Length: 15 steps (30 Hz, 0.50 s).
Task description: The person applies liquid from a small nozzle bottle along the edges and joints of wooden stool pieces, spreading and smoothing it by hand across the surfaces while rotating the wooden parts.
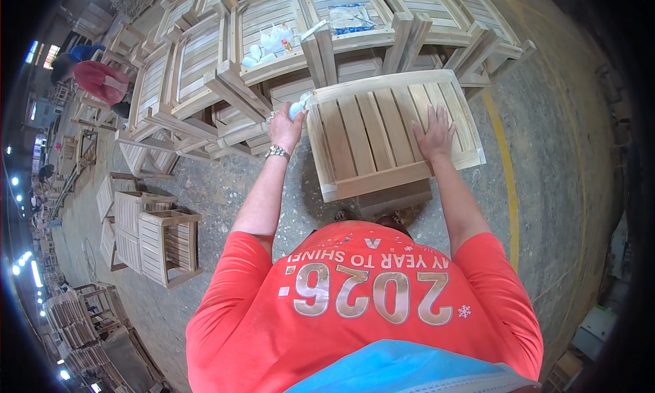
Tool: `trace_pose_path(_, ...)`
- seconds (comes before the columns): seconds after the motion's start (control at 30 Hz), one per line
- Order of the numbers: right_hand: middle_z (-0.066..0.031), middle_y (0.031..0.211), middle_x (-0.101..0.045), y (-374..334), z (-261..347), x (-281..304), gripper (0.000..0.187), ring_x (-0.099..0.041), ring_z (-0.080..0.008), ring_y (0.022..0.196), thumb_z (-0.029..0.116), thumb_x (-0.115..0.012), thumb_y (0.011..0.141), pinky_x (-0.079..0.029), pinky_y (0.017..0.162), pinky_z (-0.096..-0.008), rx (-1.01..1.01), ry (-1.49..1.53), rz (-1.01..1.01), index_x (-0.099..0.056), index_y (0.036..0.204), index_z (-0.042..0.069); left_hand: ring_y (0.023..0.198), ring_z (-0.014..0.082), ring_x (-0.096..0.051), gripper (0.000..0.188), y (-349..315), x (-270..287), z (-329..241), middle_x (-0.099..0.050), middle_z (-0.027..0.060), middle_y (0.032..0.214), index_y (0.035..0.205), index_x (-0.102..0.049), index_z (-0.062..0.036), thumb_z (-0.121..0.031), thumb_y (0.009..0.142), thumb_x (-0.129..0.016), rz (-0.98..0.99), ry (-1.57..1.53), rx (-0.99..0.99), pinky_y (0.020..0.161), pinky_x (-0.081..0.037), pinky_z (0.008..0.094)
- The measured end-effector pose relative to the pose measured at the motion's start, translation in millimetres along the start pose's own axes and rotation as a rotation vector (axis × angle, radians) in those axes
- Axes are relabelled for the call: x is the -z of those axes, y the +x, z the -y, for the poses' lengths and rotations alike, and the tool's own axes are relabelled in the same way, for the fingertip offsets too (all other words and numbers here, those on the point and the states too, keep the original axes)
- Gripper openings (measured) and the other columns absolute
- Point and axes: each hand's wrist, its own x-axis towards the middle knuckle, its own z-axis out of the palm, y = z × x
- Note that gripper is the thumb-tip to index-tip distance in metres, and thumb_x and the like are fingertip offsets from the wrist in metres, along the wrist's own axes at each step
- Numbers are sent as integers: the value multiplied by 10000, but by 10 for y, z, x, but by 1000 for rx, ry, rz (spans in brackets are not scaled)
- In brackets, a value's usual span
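Observation:
A slatted wooden panel (372, 130) with a solid frame lies tilted in front of me. Pale patches mark its corners. In my left hand (285, 129), fingers curled, is a small pale-blue and white bottle (296, 110), held at the panel's far left corner. The bottle's tip is too small to make out. My right hand (435, 131) rests flat on the slats toward the right end, fingers spread.
Rows of slatted wooden furniture (198, 55) stand close beyond the panel. On them lie white bottles with plastic bags (276, 39) and a blue-white packet (351, 18). Folding wooden pieces (167, 239) stand at left. A brown block (396, 198) sits beneath the panel. A person in red (102, 80) is far left.

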Motion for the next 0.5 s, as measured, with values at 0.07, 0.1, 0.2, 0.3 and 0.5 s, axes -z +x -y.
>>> trace_pose_path(0.07, -167, 1578, -271, -2, -7, -5, 746, -217, -301, 1479, 562, -535, 901, -121, 1174, -594, -2, 4, 0, -387, 1480, 115, 931, 391, -666, 406, -31, 14, -3, -702, 203, 977, 1145, -647, -102, -366, 842, -703, 15, 3, 6, 800, -520, 472)
trace_pose_path(0.1, -167, 1577, -273, -2, -9, -8, 745, -215, -300, 1479, 561, -536, 901, -120, 1175, -592, 1, 2, -3, -388, 1479, 116, 931, 392, -666, 407, -50, 18, 5, -704, 198, 978, 1146, -646, -106, -369, 842, -704, 10, 7, 4, 797, -520, 471)
trace_pose_path(0.2, -168, 1574, -277, -8, -4, -6, 744, -213, -297, 1480, 558, -541, 899, -118, 1177, -589, 0, 5, -5, -391, 1478, 116, 932, 392, -666, 407, -105, 22, 32, -704, 194, 980, 1149, -646, -114, -375, 842, -705, 7, 11, -1, 793, -520, 469)
trace_pose_path(0.3, -168, 1571, -283, -4, 3, -2, 745, -214, -295, 1480, 555, -549, 896, -118, 1177, -588, -5, 6, -2, -394, 1476, 113, 937, 391, -665, 408, -159, 48, 40, -703, 194, 982, 1151, -645, -117, -380, 844, -702, 24, -1, 0, 791, -519, 467)
trace_pose_path(0.5, -166, 1571, -284, -2, 1, 0, 742, -218, -294, 1479, 548, -558, 893, -119, 1176, -590, 2, 11, -9, -402, 1470, 108, 937, 389, -665, 402, -262, 50, 71, -702, 196, 978, 1151, -645, -118, -379, 849, -694, 21, -38, -7, 788, -517, 465)
